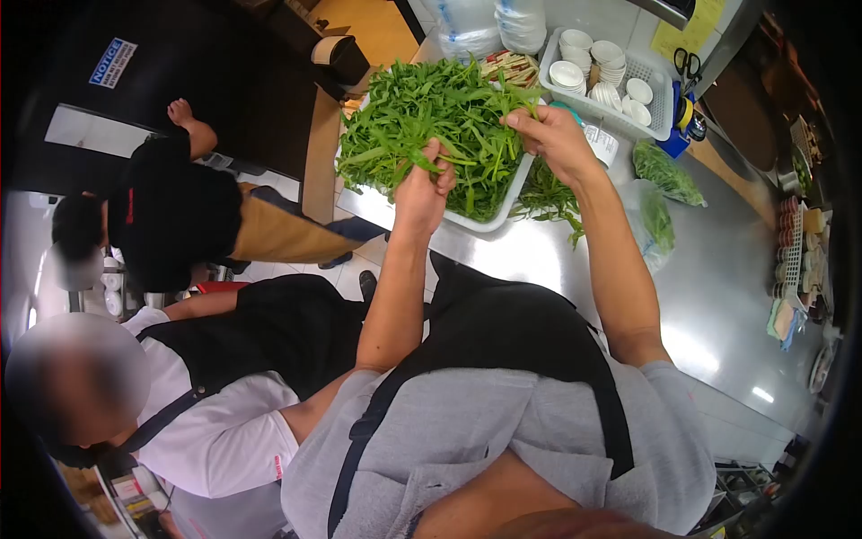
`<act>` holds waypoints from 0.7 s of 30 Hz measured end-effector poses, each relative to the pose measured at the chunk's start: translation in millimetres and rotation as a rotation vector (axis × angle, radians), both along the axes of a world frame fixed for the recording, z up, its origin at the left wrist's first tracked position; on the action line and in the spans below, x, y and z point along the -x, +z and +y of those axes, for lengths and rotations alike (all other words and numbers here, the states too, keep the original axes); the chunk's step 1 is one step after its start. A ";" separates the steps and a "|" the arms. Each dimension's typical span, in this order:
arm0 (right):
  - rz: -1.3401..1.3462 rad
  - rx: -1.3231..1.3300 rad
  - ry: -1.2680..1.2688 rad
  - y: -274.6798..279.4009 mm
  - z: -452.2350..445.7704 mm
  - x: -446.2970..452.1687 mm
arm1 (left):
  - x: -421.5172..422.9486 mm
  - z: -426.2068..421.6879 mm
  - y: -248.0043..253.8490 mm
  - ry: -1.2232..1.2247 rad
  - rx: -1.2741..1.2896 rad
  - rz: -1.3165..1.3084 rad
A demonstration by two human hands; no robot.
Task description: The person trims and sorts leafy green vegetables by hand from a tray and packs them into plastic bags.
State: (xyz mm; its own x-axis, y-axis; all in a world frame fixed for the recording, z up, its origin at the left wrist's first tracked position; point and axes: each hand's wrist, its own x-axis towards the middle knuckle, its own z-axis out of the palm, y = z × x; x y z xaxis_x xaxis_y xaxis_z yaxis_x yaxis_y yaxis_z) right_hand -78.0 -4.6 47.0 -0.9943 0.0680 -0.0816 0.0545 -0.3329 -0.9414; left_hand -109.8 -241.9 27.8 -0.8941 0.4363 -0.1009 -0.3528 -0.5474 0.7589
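A large heap of leafy greens (467, 117) fills a white basket (489, 223) on the steel counter. My left hand (422, 184) is over the near left part of the heap, its fingers closed on a leafy stem. To the right, my right hand (555, 139) pinches some greens above the basket's right edge, thumb and forefinger together. Loose leafy stems (549, 196) lie on the counter beside the basket, below my right wrist.
A basket of small white cups (611, 76) stands at the back, with scissors (687, 65) beside it. Bagged greens (655, 225) lie right on the steel counter (718, 296). Two people, one in a white shirt (224, 404), one in black (171, 211), are at the left.
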 end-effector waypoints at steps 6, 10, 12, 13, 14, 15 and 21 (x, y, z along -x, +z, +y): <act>-0.057 -0.313 -0.132 -10.4 0.9 2.6 | 2.4 15.1 10.0 -0.054 -0.051 -0.080; -0.046 -0.051 -0.079 -34.3 3.6 6.1 | 9.4 16.9 0.2 -0.106 -0.025 -0.022; -0.029 -0.022 -0.059 -37.5 7.4 9.5 | 11.2 15.2 -3.5 -0.090 0.007 -0.014; -0.042 -0.092 -0.050 -37.9 6.7 9.7 | 7.8 12.8 -5.7 -0.076 0.027 -0.024; -0.056 -0.160 -0.042 -38.3 4.1 8.8 | 7.9 11.7 -6.6 -0.045 0.009 -0.068; -0.056 -0.107 -0.040 -37.0 2.1 8.8 | 8.2 11.9 -6.4 -0.044 0.001 -0.073; -0.067 -0.187 -0.018 -29.9 -10.7 9.6 | 0.6 25.4 -3.4 -0.005 0.205 0.043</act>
State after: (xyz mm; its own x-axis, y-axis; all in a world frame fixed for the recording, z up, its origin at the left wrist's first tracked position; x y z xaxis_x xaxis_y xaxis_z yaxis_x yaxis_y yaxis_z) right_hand -87.6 -15.3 17.1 -0.9856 0.1063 -0.1315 0.1143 -0.1540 -0.9814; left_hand -110.4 -216.4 24.4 -0.8973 0.4150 -0.1502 -0.3203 -0.3781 0.8686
